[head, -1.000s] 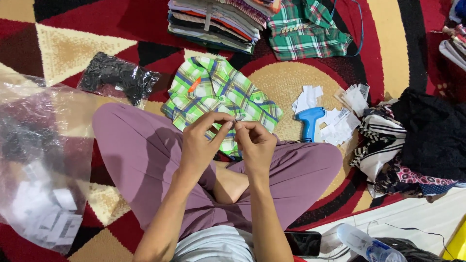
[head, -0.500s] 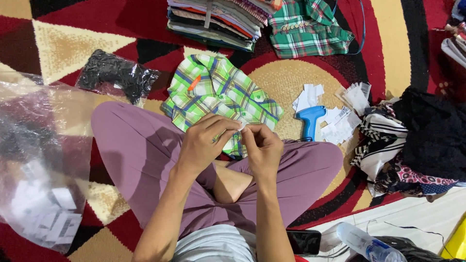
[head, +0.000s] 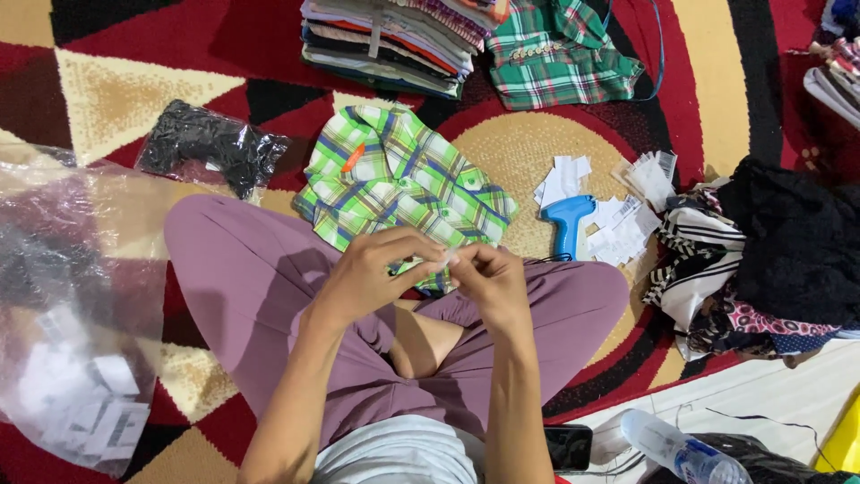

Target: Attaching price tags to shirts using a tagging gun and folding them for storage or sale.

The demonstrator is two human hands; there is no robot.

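Between my fingertips, a small white tag (head: 445,259) sits clamped in both grips, left hand (head: 372,273) and right hand (head: 491,282), just above the green plaid shirt (head: 394,179).

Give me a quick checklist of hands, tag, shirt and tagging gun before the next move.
1. Both hands on the tag: left hand and right hand pinch a small white tag: ok.
2. Tag intact: mostly hidden by fingers: cannot tell.
3. Shirt within reach, lying ahead of the knees: ok.
4. Tagging gun close by, right of the shirt: ok.
5. Spare tags by the gun: ok.
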